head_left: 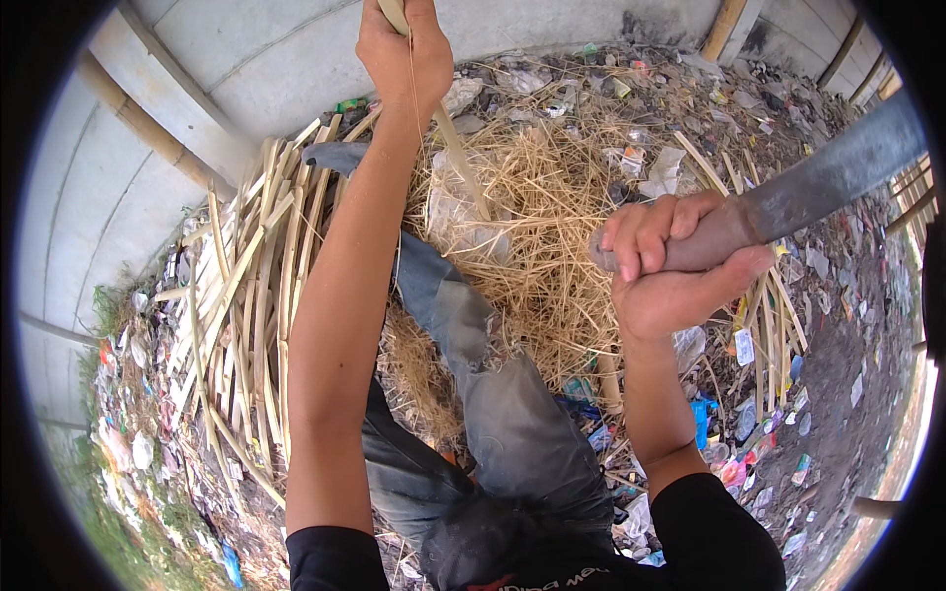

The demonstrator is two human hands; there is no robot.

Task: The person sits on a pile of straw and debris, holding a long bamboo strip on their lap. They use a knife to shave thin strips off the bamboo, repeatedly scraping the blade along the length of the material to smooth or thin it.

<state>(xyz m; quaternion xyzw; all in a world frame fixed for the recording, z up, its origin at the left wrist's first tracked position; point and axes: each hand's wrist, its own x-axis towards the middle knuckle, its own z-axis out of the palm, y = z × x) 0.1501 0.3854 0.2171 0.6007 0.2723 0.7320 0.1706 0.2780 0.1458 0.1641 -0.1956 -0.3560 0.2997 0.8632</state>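
Observation:
My left hand (pixel 404 54) is raised at the top of the view, closed around a thin bamboo stick (pixel 458 148) that slants down toward the straw. My right hand (pixel 670 271) grips the rounded handle of a large knife, whose broad grey blade (pixel 838 167) points up and to the right. A heap of dry straw-like shavings (pixel 537 227) lies below both hands. My leg in worn grey trousers (pixel 493 384) stretches out across it.
A pile of split bamboo strips (pixel 251 295) lies at the left beside a pale concrete wall (pixel 246 69) with bamboo poles leaning on it. Scattered plastic litter (pixel 749 463) covers the dark ground at the right and far side.

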